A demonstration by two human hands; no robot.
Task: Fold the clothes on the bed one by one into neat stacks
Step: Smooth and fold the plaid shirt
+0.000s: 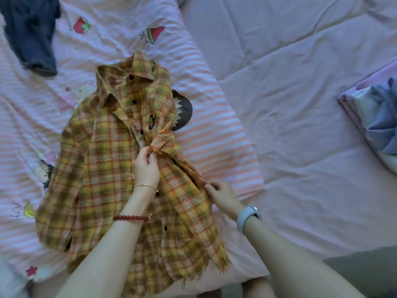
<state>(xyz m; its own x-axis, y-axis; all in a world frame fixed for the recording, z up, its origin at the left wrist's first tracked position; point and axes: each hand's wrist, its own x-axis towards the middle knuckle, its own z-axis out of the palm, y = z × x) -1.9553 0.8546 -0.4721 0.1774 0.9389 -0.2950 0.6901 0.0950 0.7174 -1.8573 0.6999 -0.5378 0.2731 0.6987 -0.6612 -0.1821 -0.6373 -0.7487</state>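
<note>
Currently a yellow-and-orange plaid shirt lies front-up on the bed, collar toward the far edge, hem at the near edge. It rests on a pink-and-white striped quilt printed with fruit motifs; its left sleeve lies along its body toward the bed's left side.

Left hand: over the shirt's button placket, thumb and fingertips pinching a bunched fold of the right sleeve, where the cloth gathers into a twist. Thin bangle and a red bead bracelet on that wrist.

Right hand: at the shirt's right edge, fingers curled, pinching the same sleeve farther along. The sleeve runs taut-ish and diagonal between the two hands, lifted partly off the shirt body. Pale watch on that wrist.

Frayed hem corner hangs at the near edge of the bed.

Dark blue garment, crumpled, at the far left corner, well apart from the shirt. Folded pale cloth pile at the right edge.
</note>
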